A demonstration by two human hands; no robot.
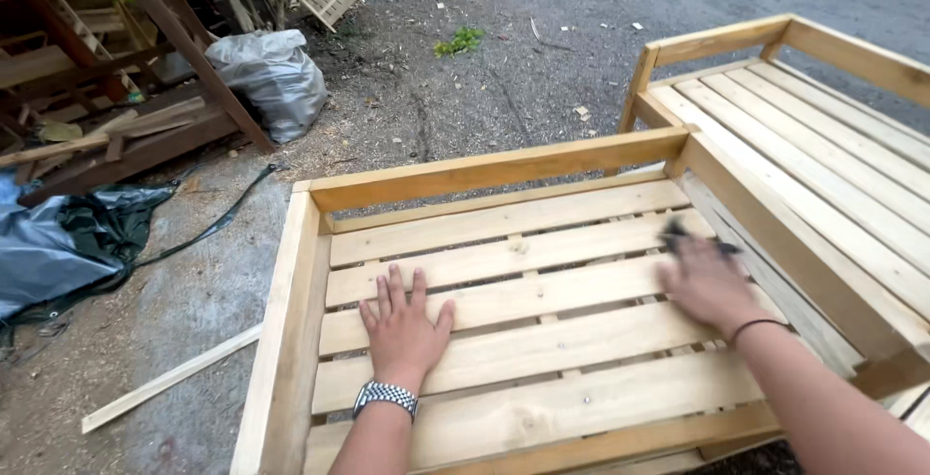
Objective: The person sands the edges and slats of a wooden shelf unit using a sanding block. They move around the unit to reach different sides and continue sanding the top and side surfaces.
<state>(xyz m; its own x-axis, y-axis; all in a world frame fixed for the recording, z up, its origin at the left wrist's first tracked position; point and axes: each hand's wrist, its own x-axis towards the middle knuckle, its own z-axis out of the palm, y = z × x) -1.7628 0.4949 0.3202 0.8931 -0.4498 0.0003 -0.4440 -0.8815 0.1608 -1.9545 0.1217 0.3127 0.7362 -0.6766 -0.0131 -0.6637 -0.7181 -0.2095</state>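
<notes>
Sanding the slats on this wooden frame right now. My left hand is spread wide and flat on one of the middle slats, fingers fanned out, holding nothing, just pinning the frame down. My right hand is blurred from moving, pressed over a dark sanding pad near the right-hand rail; only a dark corner of the pad pokes out past my fingers, so I can't tell exactly how I'm gripping it.

My take on doing it well: keep the pad flat and run it along the grain, the length of the slat, not across it. Go light over the screw heads so the pad doesn't snag, and ease off at the gaps between slats so the edges don't get rounded unevenly. The flat hand should stay well clear of the moving one.

The wood is pale and raw, with the outer rails a bit more yellow. A second frame of the same build sits touching this one on the right. It's all outdoors on gravelly ground, with a loose strip of wood lying to the left, a grey sack, a dark tarp and stacked timber behind.
</notes>
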